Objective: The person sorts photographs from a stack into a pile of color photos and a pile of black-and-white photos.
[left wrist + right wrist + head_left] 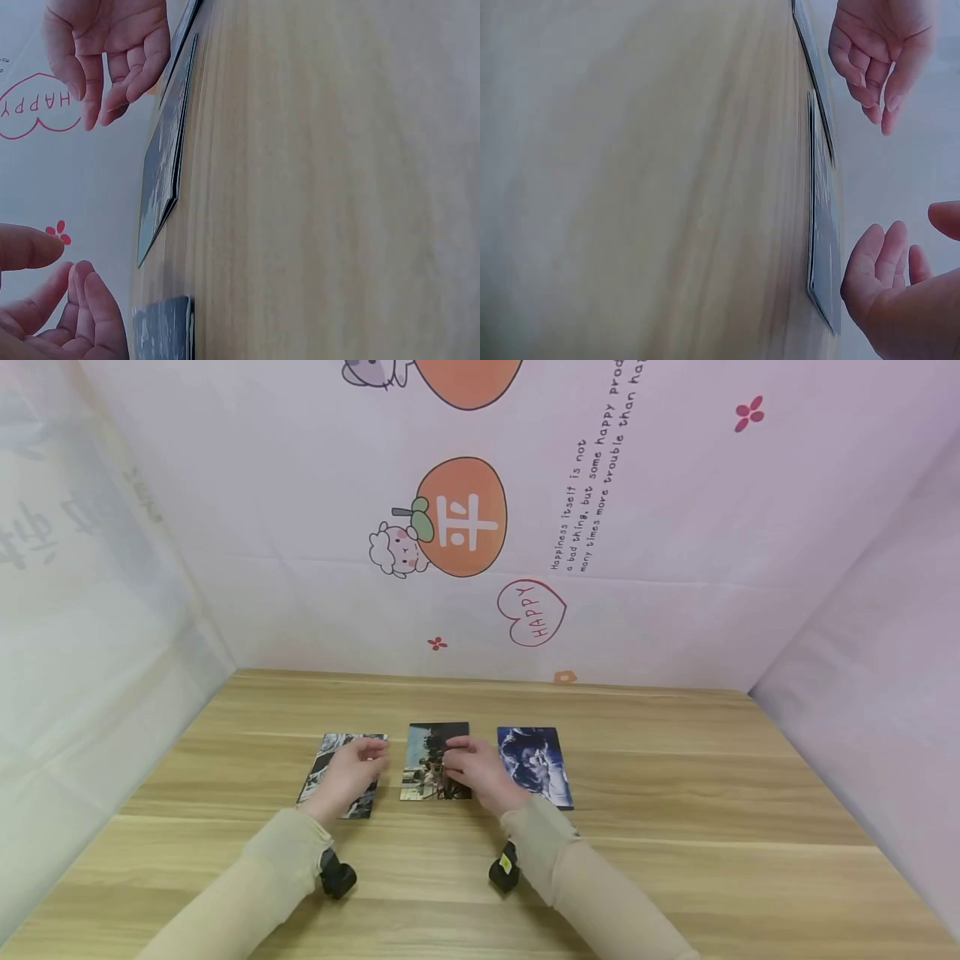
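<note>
Three picture cards lie in a row on the wooden table. The left one [364, 803] is black and white, the middle one [430, 764] shows a dark outdoor scene under a blue-green sky, and the right one [534, 758] is blue and white. My left hand [349, 777] hovers over the left card, partly covering it, with fingers loosely bent and nothing held. Over the right edge of the middle card is my right hand [480, 772], also holding nothing, its fingers relaxed. From the left wrist, the middle card [165, 161] shows layered edges below the level of both hands.
The wooden tabletop [675, 860] reaches back to a white cloth wall [660, 627] printed with oranges, lettering and a heart. Cloth walls also stand at the left and right. Each wrist carries a small black camera [339, 880].
</note>
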`<state>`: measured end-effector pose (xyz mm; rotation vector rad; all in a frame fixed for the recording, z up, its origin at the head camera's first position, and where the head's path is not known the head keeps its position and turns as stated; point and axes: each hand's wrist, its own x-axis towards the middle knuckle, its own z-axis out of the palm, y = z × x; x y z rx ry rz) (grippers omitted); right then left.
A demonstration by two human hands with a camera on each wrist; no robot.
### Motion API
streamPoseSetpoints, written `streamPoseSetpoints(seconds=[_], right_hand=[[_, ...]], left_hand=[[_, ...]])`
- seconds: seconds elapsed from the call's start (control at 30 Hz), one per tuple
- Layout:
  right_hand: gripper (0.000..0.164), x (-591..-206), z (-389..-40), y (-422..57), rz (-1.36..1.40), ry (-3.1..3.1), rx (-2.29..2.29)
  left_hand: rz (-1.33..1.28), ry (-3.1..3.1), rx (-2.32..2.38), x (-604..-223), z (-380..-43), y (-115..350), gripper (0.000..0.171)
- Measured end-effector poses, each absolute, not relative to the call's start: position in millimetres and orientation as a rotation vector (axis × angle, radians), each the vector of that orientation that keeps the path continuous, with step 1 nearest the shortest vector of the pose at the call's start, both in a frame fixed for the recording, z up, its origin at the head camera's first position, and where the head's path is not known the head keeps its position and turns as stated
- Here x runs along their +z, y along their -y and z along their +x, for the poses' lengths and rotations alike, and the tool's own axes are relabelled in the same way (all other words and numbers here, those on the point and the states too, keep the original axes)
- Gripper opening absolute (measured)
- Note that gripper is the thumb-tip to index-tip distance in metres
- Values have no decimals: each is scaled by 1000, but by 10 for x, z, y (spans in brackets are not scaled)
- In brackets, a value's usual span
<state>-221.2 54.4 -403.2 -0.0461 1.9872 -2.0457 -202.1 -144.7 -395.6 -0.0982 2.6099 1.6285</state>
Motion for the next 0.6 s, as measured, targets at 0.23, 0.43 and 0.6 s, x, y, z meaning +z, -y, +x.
streamPoseSetpoints(seconds=[0.23, 0.43, 0.6], right_hand=[[42, -3976, -2238, -671, -46, -2103, -1986], [44, -3953, -2268, -764, -15, -2135, -1962], [42, -3962, -2288, -814, 6, -2115, -1977]], left_hand=[[-59, -2610, 1671, -3978, -2059, 1384, 35], [-70, -2617, 1626, -3990, -2075, 1353, 36], [-75, -2608, 1616, -3997, -2085, 1320, 37]])
